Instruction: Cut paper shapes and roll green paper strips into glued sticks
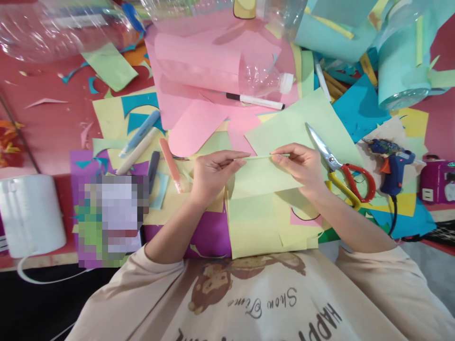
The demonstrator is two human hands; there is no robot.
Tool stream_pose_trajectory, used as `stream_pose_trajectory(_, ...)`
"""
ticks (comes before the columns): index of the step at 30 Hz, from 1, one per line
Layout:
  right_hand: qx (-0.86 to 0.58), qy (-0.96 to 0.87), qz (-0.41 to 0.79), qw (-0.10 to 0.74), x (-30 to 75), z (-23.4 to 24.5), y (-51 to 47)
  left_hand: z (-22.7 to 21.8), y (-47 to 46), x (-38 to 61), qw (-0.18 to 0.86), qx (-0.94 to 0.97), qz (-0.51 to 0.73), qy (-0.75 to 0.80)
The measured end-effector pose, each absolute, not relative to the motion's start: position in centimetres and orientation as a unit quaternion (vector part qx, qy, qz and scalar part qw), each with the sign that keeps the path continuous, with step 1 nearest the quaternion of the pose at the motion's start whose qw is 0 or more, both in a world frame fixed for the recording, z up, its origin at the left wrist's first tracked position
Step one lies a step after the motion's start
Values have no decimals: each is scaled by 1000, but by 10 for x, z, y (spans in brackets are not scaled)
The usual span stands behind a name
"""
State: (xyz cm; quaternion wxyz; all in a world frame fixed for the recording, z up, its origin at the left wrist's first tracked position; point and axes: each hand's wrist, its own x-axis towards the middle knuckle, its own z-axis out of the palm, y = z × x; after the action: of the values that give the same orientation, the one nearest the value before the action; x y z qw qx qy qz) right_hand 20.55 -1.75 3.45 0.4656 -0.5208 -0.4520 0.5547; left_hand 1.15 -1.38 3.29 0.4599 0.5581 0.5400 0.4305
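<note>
Between my two hands stretches a thin pale green paper strip, narrow like a folded or rolled edge. My left hand pinches its left end between thumb and fingers. At the other end my right hand pinches it the same way. Below the strip lie pale green and yellow paper sheets. A larger light green sheet spreads just beyond my right hand. Scissors with a red and a yellow handle rest to the right of it, blades apart.
A pink-wrapped plastic bottle and a black-and-white marker lie ahead. At right are a blue glue gun and a teal-wrapped bottle. An orange marker and a white pouch are on the left. Paper scraps cover the table.
</note>
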Motion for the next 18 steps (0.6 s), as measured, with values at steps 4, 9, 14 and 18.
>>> stream_pose_trajectory(4,-521,-458,545,471,206,33,-18,32,-15,11,443,569,427,546)
stream_pose_trajectory(9,-525,-441,559,466,204,34,-18,30,-14,10,434,581,434,535)
stream_pose_trajectory(14,-527,-441,561,461,204,36,-19,29,-13,9,463,563,448,518)
stream_pose_trajectory(18,-529,-453,551,459,205,34,-19,28,-14,9,485,554,440,513)
